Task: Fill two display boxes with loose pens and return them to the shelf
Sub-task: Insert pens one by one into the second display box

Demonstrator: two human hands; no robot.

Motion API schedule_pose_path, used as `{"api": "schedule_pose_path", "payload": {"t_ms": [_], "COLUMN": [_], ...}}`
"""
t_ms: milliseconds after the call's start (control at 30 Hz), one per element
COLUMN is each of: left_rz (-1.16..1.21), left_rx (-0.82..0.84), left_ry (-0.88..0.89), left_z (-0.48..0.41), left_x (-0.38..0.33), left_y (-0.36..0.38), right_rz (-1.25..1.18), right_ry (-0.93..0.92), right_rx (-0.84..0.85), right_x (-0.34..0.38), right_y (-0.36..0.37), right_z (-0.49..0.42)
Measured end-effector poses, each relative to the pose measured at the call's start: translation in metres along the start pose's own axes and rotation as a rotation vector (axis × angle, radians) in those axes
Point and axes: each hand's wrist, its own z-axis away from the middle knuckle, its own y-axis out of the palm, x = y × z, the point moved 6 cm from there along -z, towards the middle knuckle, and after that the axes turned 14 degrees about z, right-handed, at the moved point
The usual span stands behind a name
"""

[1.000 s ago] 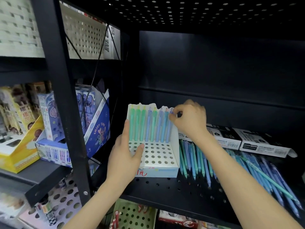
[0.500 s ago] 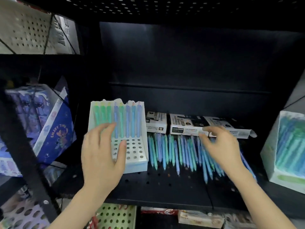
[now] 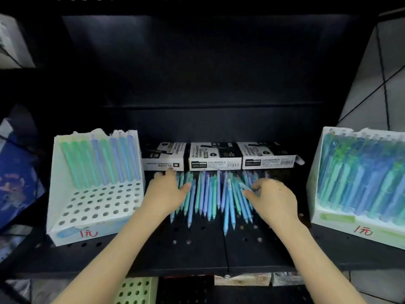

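Below, black perforated shelf (image 3: 203, 251) with loose pens (image 3: 210, 194), dark back panel (image 3: 197, 73).

We're looking straight into a black metal shelving bay, and it's dim in there. The shelf (image 3: 197, 255) is a dark board punched with round holes, two panels meeting at a seam near the middle. Behind it stands a plain dark back panel (image 3: 208, 73) with a horizontal ridge running across, soaking up most of the light. Off to the right, much brighter, are pale grey tiles (image 3: 392, 62) crossed by dark joint lines; wall or floor, can't tell. Below the shelf's front edge, a green perforated panel (image 3: 135, 290) peeks out from the lower level.
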Motion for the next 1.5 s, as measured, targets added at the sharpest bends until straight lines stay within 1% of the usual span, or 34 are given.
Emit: {"api": "schedule_pose_path", "payload": {"t_ms": [100,200,300,433,567,700,800,933,1033,1167,1300,1400,1500], "left_rz": [0.117,0.276,0.330,0.384,0.473,0.465,0.457,0.448,0.457,0.599,0.799,0.885,0.961], "left_rx": [-0.015,-0.089,-0.112,-0.141,-0.165,-0.171,-0.145,-0.135,-0.153,-0.149,-0.082,-0.087,-0.105], "left_ry": [-0.057,-0.084,-0.112,-0.148,-0.184,-0.123,-0.115,-0.126,-0.094,-0.009,0.030,0.068,0.091], "left_z": [-0.003,-0.001,0.000,-0.003,-0.004,-0.007,-0.011,-0.016,-0.016,-0.008,0.008,0.026,0.042], "left_x": [0.010,0.013,0.013,0.016,0.016,0.012,0.013,0.015,0.011,0.003,0.000,0.002,0.012], "left_y": [0.008,0.009,0.010,0.010,0.013,0.013,0.013,0.013,0.006,-0.006,-0.023,-0.049,-0.074], "right_rz": [-0.025,-0.206,-0.334,-0.364,-0.393,-0.440,-0.489,-0.616,-0.707,-0.798,-0.923,-0.997,-1.057], "right_ry": [-0.006,0.005,0.000,-0.035,-0.049,-0.043,-0.040,-0.007,0.024,0.070,0.087,0.044,-0.032], "right_rx": [0.021,0.041,0.036,-0.001,0.004,0.006,-0.001,-0.010,-0.022,-0.062,-0.057,-0.005,0.076], "right_x": [0.001,0.001,0.003,0.007,0.007,0.007,0.007,0.002,-0.002,-0.006,-0.005,0.006,0.034], "right_y": [0.002,-0.003,-0.011,-0.015,-0.013,-0.011,-0.012,-0.012,-0.011,-0.012,-0.018,-0.026,-0.038], "right_z": [0.000,0.003,0.007,0.009,0.010,0.009,0.009,0.008,0.004,0.003,0.003,0.001,0.000]}}
